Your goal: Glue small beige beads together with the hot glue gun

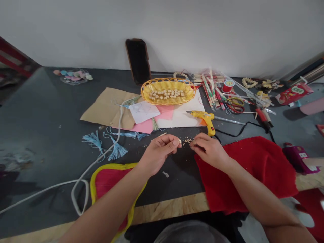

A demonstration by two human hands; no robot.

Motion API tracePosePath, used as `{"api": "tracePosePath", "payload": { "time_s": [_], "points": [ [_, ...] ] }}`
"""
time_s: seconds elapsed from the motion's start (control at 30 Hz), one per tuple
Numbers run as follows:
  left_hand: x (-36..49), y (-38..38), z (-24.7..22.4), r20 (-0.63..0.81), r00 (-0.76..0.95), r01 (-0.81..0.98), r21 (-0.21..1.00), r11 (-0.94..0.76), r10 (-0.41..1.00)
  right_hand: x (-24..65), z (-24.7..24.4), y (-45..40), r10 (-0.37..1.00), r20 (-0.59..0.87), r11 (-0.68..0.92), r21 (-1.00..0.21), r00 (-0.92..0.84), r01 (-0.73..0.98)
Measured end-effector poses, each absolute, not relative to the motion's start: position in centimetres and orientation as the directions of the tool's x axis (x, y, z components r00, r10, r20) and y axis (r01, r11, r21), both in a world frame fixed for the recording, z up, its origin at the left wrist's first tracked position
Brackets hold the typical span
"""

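My left hand (164, 148) is closed in a pinch on a small cream-coloured piece (180, 143) that pokes out at the fingertips. Between my hands a little heap of tiny pale beads (186, 140) lies on the dark tabletop. At the right edge of that heap, my right hand (206, 150) has its fingertips pressed together; whatever is in them is hidden. A yellow glue gun (204, 118) lies just behind my right hand. Farther back, a yellow woven basket (152, 84) holds many small flower-like pale pieces (167, 94).
Blue tassels (117, 151) and a white cord (86, 172) lie at left. A phone (138, 60) leans on the wall. Red cloth (250, 165) lies under my right forearm. Scissors (236, 104), red thread (228, 86) and a juice carton (295, 93) are at right.
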State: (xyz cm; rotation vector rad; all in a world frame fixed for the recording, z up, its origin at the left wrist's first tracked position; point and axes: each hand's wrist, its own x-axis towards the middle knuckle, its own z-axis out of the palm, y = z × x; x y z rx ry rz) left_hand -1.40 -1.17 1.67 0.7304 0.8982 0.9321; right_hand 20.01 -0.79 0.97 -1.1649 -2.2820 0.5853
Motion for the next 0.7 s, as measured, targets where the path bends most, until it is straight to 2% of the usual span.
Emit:
{"api": "tracePosePath", "payload": {
  "time_s": [0.1, 0.2, 0.7],
  "points": [
    [-0.9, -1.7, 1.6, -0.334, 0.356, -0.301, 0.843, 0.446, 0.873, 19.6, 1.5, -1.2, 0.861, 0.405, 0.505, -0.747, -0.306, 0.433],
    [-0.6, -2.0, 1.3, -0.327, 0.393, -0.272, 0.851, 0.448, 0.859, 19.2, 2.0, -1.8, 0.861, 0.441, 0.505, -0.798, -0.251, 0.330],
    [-0.3, -2.3, 1.0, -0.274, 0.471, -0.251, 0.869, 0.425, 0.838, 18.4, 1.9, -2.2, 0.830, 0.472, 0.547, -0.793, -0.296, 0.269]
  ]
}}
